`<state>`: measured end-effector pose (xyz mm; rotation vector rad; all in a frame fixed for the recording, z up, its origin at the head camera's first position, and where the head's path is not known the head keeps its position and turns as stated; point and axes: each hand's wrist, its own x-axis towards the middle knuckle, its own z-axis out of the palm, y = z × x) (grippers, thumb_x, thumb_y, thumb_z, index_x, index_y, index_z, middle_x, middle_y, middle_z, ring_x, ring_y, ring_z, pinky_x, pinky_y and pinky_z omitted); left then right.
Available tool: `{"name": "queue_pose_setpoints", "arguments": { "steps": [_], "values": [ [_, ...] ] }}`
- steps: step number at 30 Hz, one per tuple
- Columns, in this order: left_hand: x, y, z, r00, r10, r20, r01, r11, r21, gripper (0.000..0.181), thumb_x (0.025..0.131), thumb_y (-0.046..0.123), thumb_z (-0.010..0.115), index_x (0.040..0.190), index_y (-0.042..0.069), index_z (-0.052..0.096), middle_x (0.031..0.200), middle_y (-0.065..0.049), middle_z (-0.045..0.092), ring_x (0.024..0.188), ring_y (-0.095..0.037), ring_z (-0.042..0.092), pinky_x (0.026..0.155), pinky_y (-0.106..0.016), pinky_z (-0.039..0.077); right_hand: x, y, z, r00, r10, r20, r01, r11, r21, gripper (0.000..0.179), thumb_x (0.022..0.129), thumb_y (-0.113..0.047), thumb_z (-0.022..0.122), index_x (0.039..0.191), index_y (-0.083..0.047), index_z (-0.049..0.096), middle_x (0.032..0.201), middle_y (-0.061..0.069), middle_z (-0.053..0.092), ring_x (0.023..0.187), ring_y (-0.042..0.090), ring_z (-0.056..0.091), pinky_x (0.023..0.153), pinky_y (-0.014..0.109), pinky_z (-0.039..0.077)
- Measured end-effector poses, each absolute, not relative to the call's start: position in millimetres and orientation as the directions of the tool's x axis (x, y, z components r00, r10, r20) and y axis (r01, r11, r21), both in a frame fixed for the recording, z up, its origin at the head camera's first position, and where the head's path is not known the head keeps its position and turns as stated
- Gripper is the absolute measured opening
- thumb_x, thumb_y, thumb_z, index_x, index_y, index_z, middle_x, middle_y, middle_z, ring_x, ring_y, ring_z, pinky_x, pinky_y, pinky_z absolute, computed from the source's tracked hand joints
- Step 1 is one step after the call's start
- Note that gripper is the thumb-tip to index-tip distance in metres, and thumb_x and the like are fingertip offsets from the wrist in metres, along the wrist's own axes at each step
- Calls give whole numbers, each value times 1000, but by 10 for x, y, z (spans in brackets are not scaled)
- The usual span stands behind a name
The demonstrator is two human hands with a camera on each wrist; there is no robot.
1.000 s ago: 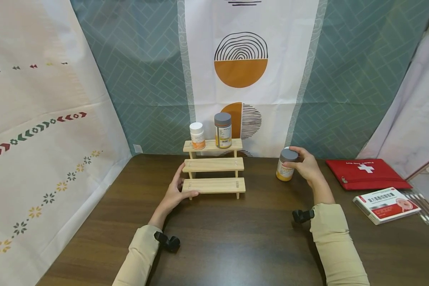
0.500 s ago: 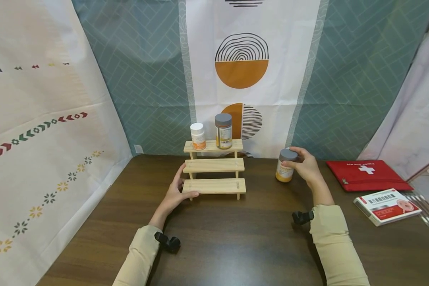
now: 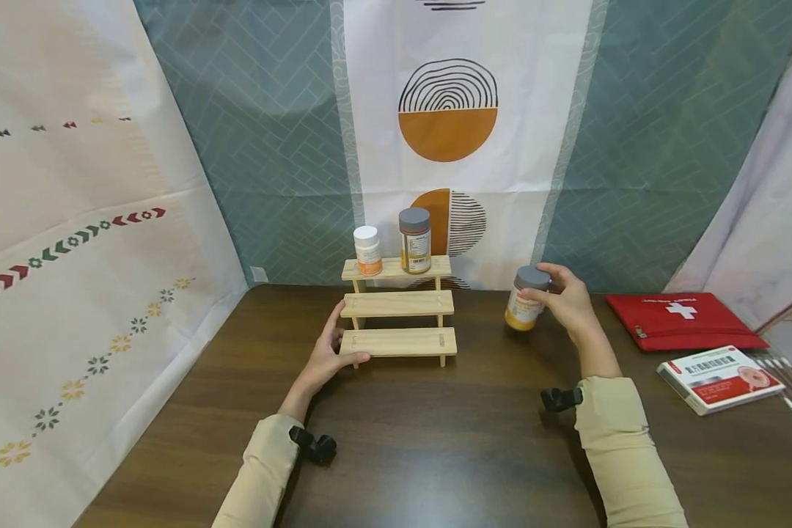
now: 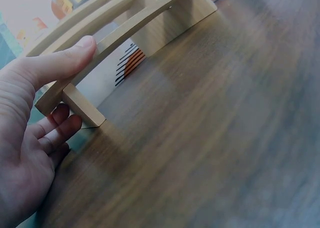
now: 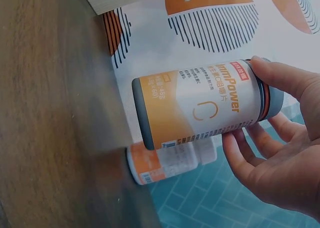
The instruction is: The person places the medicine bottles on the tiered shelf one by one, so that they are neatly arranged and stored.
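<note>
My left hand [image 3: 322, 361] grips the left end of a three-step wooden display stand [image 3: 399, 342], thumb over the lowest step and fingers behind it. In the left wrist view the thumb presses on the light wood [image 4: 135, 25]. My right hand [image 3: 573, 304] pinches a grey-capped supplement bottle [image 3: 523, 308] around its cap and neck. Its label [image 5: 200, 100] is white and yellow, and the base is raised off the table, slightly tilted. Beyond it, in the right wrist view, stands a smaller orange-and-white bottle [image 5: 170, 163], hidden in the head view.
The stand's top step carries a white-capped bottle [image 3: 369, 255] and another grey-capped bottle [image 3: 416, 246]. At the right lie a red first-aid pouch [image 3: 686, 323], a red-and-white medicine box [image 3: 721, 380] and silvery blister packs [image 3: 790, 381]. A curtain [image 3: 290, 183] hangs behind the table.
My right hand has lifted the grey-capped supplement bottle slightly and tilted it, with its base moving a little left. My left hand keeps its hold on the stand.
</note>
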<state>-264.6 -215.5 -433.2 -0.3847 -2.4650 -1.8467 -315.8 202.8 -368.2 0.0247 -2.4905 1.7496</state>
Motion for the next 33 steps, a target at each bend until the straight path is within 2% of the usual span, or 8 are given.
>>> {"name": "queue_pose_setpoints", "arguments": {
  "steps": [4,8,10,12,18,26,33],
  "values": [
    [-2649,-2158,-4334,-969,176,173,214,247,945,108,79,-1,77,159,17,7,102,-20,59,86,-14,57,80,-28,48,-3138,1993,-3637,-993,29,114,-97,336,-937,72,89,-25,72,148,-6,36,154,19,36,133,37,42,101,47,43],
    [-2645,-2158,-4344,-971,164,174,211,245,946,108,78,-2,77,159,16,8,101,-19,59,85,-13,57,78,-27,48,-3096,1933,-3576,-990,16,139,-126,319,-939,72,88,-26,73,147,-6,37,152,19,37,131,35,42,80,34,54],
    [-2644,-2157,-4341,-971,164,175,212,246,946,108,78,-2,77,159,17,8,100,-19,59,84,-13,57,78,-27,47,-3074,1895,-3544,-989,14,148,-138,298,-945,72,88,-25,73,147,-6,37,150,19,39,131,35,42,72,30,56],
    [-2646,-2155,-4335,-970,166,175,213,248,945,108,78,-2,77,159,17,8,100,-19,59,83,-14,57,78,-27,48,-3052,1853,-3516,-987,10,158,-149,282,-948,72,88,-25,74,147,-7,37,148,19,40,130,34,42,70,28,56],
    [-2659,-2147,-4334,-970,167,178,216,250,944,107,79,-1,77,159,16,8,100,-18,59,85,-14,57,79,-27,47,-2991,1725,-3451,-988,-16,152,-151,272,-950,71,88,-26,73,148,-10,37,143,21,42,128,33,45,77,32,54],
    [-2637,-2160,-4343,-972,155,177,213,261,941,107,78,-1,78,159,16,10,99,-18,60,86,-14,57,80,-28,47,-2911,1542,-3395,-987,-42,156,-161,284,-945,69,89,-25,72,147,-10,38,145,22,41,131,37,42,98,49,43],
    [-2649,-2159,-4342,-965,172,199,239,259,936,107,78,0,78,159,16,10,101,-22,60,87,-14,57,80,-28,48,-2869,1334,-3315,-980,-22,200,-200,190,-961,67,88,-17,72,146,-7,40,147,18,40,134,34,41,108,49,37]
  ]
}}
